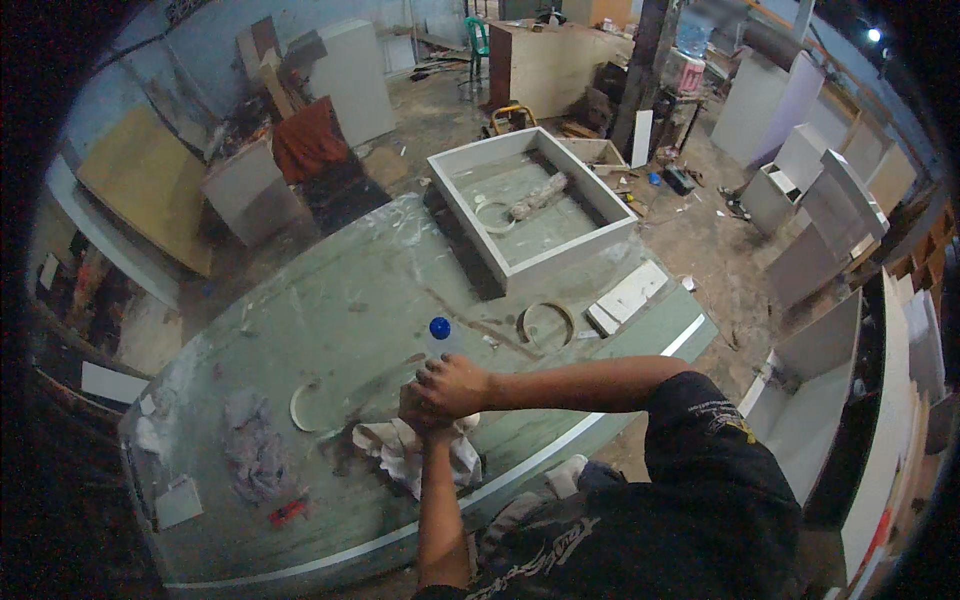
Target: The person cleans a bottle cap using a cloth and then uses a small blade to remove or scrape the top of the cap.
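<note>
Shirt (620,540); fingers (432,364), cap (440,328) — inside table edge (300,563)

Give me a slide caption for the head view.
Right hand and left hand together beside a blue-capped bottle, over a white cloth on a green table, a white frame beyond.

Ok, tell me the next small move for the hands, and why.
Probably lower the left hand to the crumpled white cloth: it lies close by, while the right hand is folded against the left, just short of the blue-capped bottle. Whether the hands hold anything between them is hidden.
</note>
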Demonstrator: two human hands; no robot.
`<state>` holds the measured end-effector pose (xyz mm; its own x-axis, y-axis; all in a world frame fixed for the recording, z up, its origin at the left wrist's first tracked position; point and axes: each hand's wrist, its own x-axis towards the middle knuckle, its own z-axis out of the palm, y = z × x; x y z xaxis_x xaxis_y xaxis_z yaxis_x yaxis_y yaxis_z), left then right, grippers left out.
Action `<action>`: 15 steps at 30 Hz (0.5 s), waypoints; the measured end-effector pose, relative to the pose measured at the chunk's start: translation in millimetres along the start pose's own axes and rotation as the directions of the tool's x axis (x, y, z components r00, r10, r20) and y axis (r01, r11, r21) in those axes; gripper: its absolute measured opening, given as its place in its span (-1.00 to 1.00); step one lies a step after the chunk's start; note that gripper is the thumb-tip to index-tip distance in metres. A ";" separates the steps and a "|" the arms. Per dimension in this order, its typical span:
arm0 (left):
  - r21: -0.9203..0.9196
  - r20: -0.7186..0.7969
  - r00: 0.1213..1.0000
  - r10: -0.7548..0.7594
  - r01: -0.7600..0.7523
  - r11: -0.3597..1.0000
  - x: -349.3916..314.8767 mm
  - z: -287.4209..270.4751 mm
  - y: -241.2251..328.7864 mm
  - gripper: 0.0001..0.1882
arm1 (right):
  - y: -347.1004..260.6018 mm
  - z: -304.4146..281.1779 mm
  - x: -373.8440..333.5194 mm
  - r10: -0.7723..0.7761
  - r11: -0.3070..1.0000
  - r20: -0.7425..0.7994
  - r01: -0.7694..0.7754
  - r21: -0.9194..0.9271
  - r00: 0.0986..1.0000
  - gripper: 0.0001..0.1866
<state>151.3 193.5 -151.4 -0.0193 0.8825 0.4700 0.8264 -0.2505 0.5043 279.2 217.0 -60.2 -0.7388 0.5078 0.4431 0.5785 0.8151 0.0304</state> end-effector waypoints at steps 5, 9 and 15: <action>0.340 0.020 0.996 0.084 -0.086 0.937 8.0 1.1 -4.0 -0.51 | 14.7 4.6 2.2 -0.059 0.997 0.098 0.053 0.060 0.993 -0.56; 0.401 0.025 0.986 0.165 -0.161 0.902 16.4 -0.5 -11.9 -0.55 | 6.0 -3.4 2.1 0.011 0.996 0.118 -0.020 0.081 0.993 -0.58; 0.331 0.125 0.988 0.095 -0.132 0.934 24.6 -8.0 2.4 -0.72 | 9.2 -7.2 0.8 0.087 0.984 0.183 -0.113 0.135 0.979 -0.54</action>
<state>148.2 211.4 -132.9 0.1301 0.8976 0.4212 0.9609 -0.2188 0.1695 286.4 222.9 -53.1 -0.7364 0.6193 0.2726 0.6062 0.7828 -0.1409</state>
